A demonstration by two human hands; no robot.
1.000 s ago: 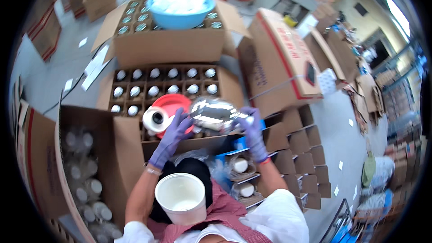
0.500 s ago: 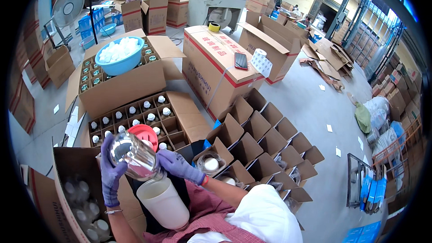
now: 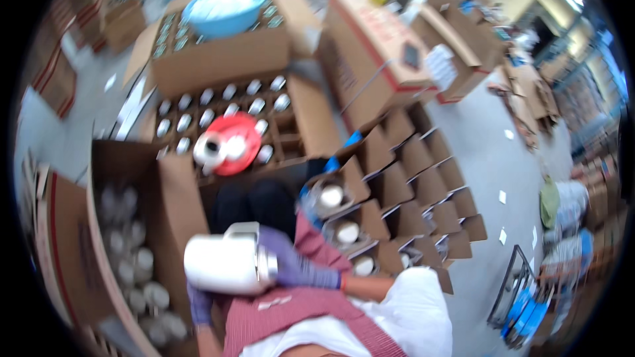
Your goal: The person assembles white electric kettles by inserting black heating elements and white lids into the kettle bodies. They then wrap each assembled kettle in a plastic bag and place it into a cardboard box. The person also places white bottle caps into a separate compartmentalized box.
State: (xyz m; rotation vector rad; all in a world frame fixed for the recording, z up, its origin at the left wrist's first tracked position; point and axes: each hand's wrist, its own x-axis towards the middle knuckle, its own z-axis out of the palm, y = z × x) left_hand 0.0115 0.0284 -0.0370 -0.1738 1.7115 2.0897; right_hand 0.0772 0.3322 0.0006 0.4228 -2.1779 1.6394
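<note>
A white vacuum jug (image 3: 221,263) with a handle lies sideways over my lap, its threaded neck turned to the right. My left hand (image 3: 200,301), in a purple glove, supports it from below on the left, its fingers mostly hidden under the jug. Wrapped around the neck end is my gloved right hand (image 3: 291,261). Ahead, a red round tray (image 3: 246,162) rests over a divided carton (image 3: 301,109) of white-capped bottles. On its left side sits a white ring-shaped piece (image 3: 210,151) with a dark opening. The picture is blurred by motion.
At left an open carton (image 3: 178,188) holds several clear, light-topped items. Cardboard dividers (image 3: 410,188) with some wrapped white-topped pieces spread to the right. A blue basin (image 3: 228,23) of white pieces stands on a farther carton. A sealed box (image 3: 360,46) carries a phone (image 3: 411,56).
The silver glass liner no longer shows in my hands. The white jug has gone from upright on my lap to sideways in both hands. My view has tilted down.
</note>
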